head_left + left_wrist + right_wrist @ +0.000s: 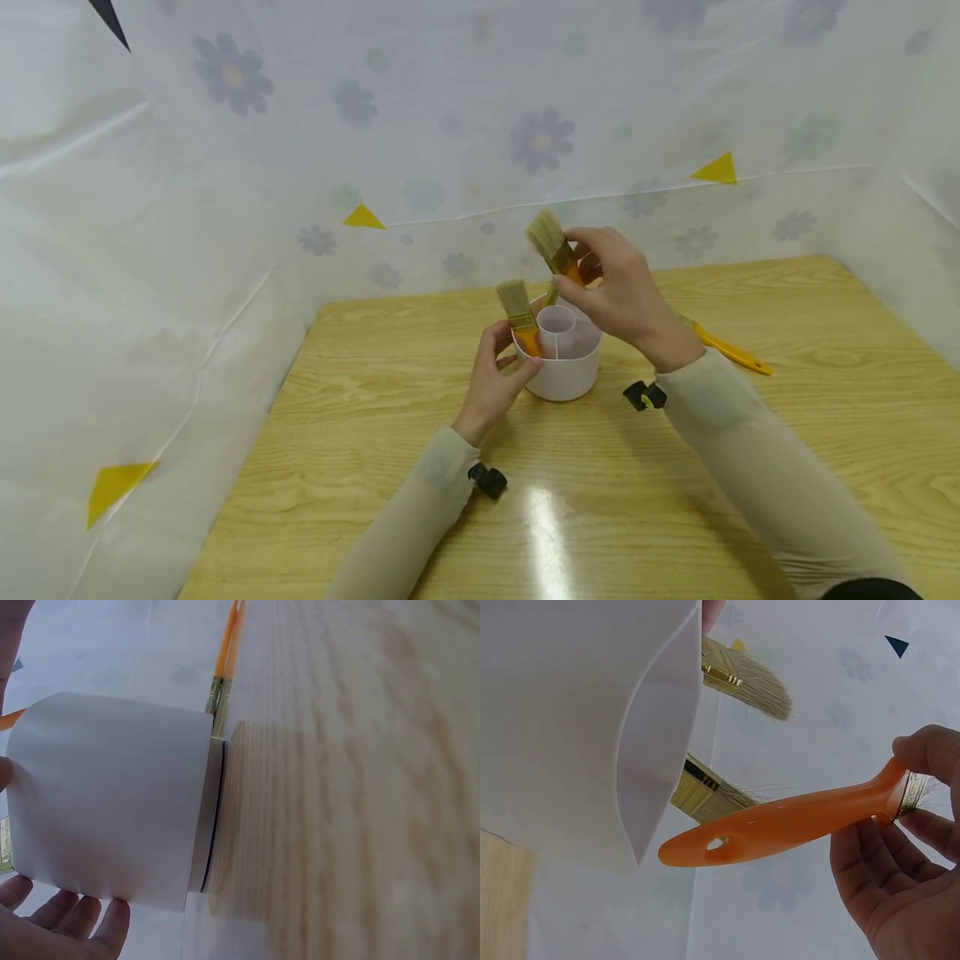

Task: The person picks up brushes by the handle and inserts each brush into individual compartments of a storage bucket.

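In the head view a white round container (pixel 561 382) with an inner tube and dividers stands on the table. My left hand (pixel 497 377) grips its left side; in the left wrist view the fingertips (pixel 112 926) lie against the white wall. Beside that hand a paintbrush (pixel 516 305) stands in the container, bristles up. A second upright brush (pixel 7 847) is partly hidden; both sets of bristles show past the rim in the right wrist view. Above the container my right hand (pixel 622 287) pinches another paintbrush (pixel 795 819) near its ferrule, orange handle pointing toward the opening.
One more orange-handled paintbrush (pixel 735 354) lies on the wooden table (pixel 360 400) right of the container. Behind and at the sides hangs a pale flowered sheet (pixel 450 125) with yellow triangles.
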Available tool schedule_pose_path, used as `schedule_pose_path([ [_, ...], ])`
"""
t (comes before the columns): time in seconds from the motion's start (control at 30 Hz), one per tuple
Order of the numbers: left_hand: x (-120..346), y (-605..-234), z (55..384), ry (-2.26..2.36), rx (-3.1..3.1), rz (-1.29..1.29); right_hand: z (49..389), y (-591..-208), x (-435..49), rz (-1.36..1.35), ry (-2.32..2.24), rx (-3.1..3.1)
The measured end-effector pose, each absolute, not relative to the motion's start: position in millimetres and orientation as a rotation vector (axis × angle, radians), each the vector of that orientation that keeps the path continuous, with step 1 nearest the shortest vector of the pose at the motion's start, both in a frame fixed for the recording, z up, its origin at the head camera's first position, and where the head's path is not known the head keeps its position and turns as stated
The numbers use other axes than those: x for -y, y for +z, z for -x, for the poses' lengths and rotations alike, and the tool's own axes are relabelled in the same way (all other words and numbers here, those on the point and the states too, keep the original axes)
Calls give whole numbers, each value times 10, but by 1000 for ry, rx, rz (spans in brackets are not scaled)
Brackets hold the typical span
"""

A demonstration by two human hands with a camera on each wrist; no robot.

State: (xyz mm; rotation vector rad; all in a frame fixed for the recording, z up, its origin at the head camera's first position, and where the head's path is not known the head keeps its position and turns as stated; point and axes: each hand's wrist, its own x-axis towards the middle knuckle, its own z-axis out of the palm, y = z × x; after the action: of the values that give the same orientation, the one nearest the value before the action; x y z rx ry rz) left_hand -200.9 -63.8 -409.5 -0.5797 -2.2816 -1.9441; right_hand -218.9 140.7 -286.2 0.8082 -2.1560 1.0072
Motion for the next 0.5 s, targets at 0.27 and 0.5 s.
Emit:
schedule_pose_path([
  [0.27,635,-3970,1943,-1974,2273,603,2224,-2859,-1316,-807,1062,2142],
  [0.5,628,-3768,1816,-1979,2280,623,2229,-2844,-1270,-800,1087,2128],
])
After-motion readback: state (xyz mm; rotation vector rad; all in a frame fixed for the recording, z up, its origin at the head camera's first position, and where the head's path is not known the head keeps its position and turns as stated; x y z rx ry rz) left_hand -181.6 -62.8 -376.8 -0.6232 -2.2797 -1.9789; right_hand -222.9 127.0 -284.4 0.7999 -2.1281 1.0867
